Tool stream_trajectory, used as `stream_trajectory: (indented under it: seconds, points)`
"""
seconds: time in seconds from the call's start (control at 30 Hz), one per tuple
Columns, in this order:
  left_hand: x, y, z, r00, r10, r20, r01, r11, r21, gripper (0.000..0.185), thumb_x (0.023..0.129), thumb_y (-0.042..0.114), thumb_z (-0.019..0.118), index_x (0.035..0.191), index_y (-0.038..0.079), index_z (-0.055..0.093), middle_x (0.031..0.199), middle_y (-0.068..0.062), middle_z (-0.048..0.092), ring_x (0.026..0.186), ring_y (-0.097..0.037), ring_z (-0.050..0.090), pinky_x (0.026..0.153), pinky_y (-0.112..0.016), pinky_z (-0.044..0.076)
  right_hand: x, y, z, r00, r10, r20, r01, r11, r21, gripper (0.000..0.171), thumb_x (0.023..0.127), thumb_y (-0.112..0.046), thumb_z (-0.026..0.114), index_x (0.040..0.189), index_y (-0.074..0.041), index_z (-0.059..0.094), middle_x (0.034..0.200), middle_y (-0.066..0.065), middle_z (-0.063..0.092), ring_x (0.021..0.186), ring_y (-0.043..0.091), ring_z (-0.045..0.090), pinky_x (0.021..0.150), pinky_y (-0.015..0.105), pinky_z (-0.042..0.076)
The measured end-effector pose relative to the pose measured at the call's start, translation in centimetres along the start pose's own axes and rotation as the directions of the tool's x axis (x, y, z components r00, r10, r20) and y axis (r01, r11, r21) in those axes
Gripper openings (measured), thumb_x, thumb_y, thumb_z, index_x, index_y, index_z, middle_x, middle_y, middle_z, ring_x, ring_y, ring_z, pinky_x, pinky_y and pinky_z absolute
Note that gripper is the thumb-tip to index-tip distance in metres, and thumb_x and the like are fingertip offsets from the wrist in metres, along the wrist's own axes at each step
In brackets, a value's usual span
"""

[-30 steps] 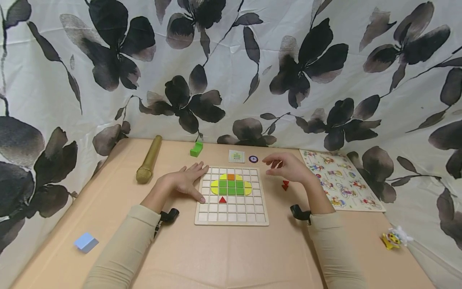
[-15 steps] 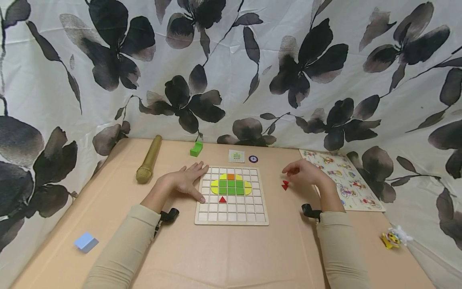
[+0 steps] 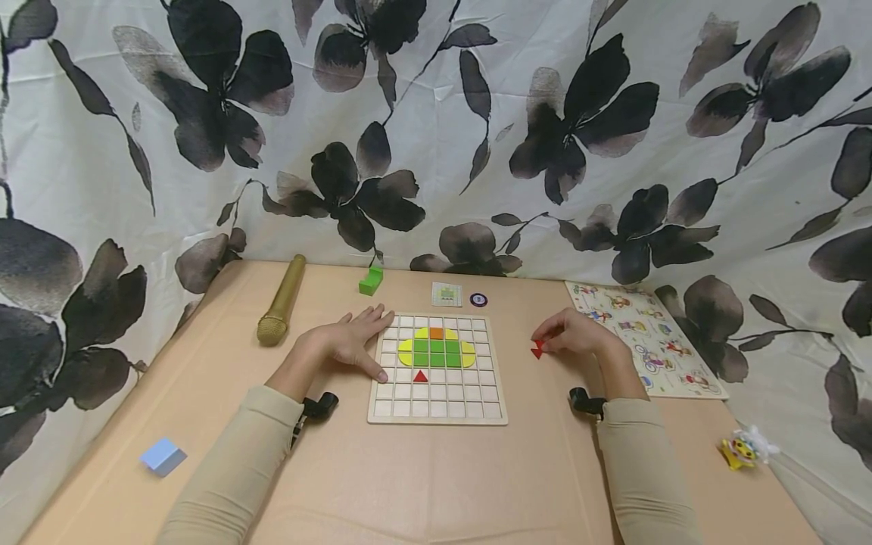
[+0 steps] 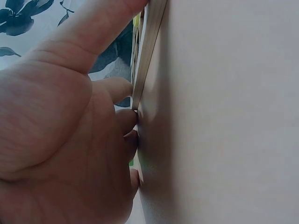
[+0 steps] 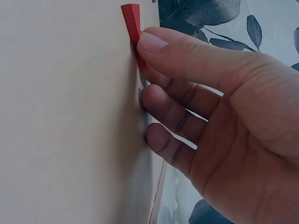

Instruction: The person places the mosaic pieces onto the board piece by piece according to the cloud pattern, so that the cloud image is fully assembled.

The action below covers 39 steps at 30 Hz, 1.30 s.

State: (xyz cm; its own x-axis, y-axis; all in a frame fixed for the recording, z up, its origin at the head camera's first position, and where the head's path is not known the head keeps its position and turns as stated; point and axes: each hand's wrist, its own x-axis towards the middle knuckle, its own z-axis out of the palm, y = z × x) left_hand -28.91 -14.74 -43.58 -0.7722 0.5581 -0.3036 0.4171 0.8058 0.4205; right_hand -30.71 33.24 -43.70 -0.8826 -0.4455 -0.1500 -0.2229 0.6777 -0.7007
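My left hand (image 3: 344,344) lies with its fingers spread at the left edge of a white gridded board (image 3: 437,410), its thumb touching the rim. On the board, green tiles (image 3: 437,353) form a block with yellow rounded tiles (image 3: 406,353) around it and an orange tile (image 3: 436,334) on top. A red triangle tile (image 3: 420,376) sits below them. Right of the board, my right hand (image 3: 579,334) pinches a red triangle piece (image 5: 132,23) at the tabletop. Its thumb presses the piece in the right wrist view; the index fingertip is hidden. A second red piece (image 3: 537,354) is close by.
A patterned card (image 3: 446,294) and a round dark badge (image 3: 479,300) lie behind the board. Around them are a green block (image 3: 371,281), a gold microphone (image 3: 281,303), a blue block (image 3: 163,457), a picture board (image 3: 681,356) and a yellow toy (image 3: 739,452).
My right hand has moved right and slightly down from beside the board to the red pieces, and its thumb and finger have closed on one. The left hand stays in place.
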Motion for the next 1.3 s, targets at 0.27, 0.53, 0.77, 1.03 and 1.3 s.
stream_trajectory:
  seconds: [0.27, 0.53, 0.77, 1.03, 1.3]
  points:
    - [0.0, 0.0, 0.1, 1.0, -0.011, -0.003, 0.011, 1.0, -0.022, 0.133, 0.072, 0.064, 0.087, 0.168, 0.01, 0.012, 0.175, -0.019, -0.001, 0.163, -0.038, -0.003, 0.13, -0.063, 0.001, 0.2, 0.6, 0.0, 0.999, -0.034, 0.003, 0.034, 0.998, 0.055, 0.018, 0.084, 0.006, 0.08, 0.102, 0.006, 0.076, 0.09, 0.02, 0.075, 0.077, 0.016, 0.063, 0.069, 0.021, 0.053]
    - [0.0, 0.0, 0.1, 1.0, -0.005, -0.005, 0.005, 1.0, -0.011, 0.133, 0.072, 0.064, 0.086, 0.168, 0.01, 0.012, 0.175, -0.019, 0.0, 0.163, -0.038, -0.002, 0.13, -0.064, 0.002, 0.2, 0.1, 0.1, 0.999, -0.026, -0.036, 0.03, 0.995, 0.095, 0.01, 0.087, 0.004, 0.078, 0.096, 0.003, 0.075, 0.089, 0.018, 0.075, 0.076, 0.016, 0.061, 0.068, 0.023, 0.049]
    - [0.1, 0.0, 0.1, 1.0, -0.006, -0.003, 0.006, 1.0, -0.013, 0.133, 0.072, 0.064, 0.086, 0.168, 0.01, 0.012, 0.175, -0.019, -0.001, 0.163, -0.038, -0.002, 0.129, -0.064, 0.002, 0.7, -1.7, 0.5, 0.99, -0.082, -0.115, 0.094, 0.99, 0.106, 0.005, 0.093, -0.005, 0.075, 0.098, -0.005, 0.076, 0.096, 0.013, 0.072, 0.084, 0.022, 0.063, 0.073, 0.027, 0.053]
    - [0.0, 0.0, 0.0, 1.0, -0.013, -0.002, 0.013, 1.0, -0.015, 0.134, 0.071, 0.064, 0.087, 0.168, 0.011, 0.012, 0.176, -0.019, -0.001, 0.163, -0.038, -0.002, 0.13, -0.063, 0.002, 2.2, -5.7, 2.7, 0.982, -0.158, -0.107, 0.169, 0.98, 0.101, 0.014, 0.09, -0.001, 0.075, 0.101, -0.01, 0.076, 0.096, 0.014, 0.074, 0.076, 0.023, 0.064, 0.067, 0.027, 0.053]
    - [0.0, 0.1, 0.0, 1.0, -0.01, -0.001, 0.01, 1.0, -0.02, 0.134, 0.072, 0.064, 0.087, 0.168, 0.01, 0.012, 0.175, -0.019, -0.002, 0.163, -0.038, -0.003, 0.13, -0.063, 0.002, 3.2, -8.6, 5.0, 0.979, -0.181, -0.092, 0.187, 0.98, 0.064, 0.018, 0.086, -0.008, 0.084, 0.101, -0.015, 0.079, 0.095, 0.005, 0.077, 0.079, 0.022, 0.068, 0.073, 0.025, 0.056]
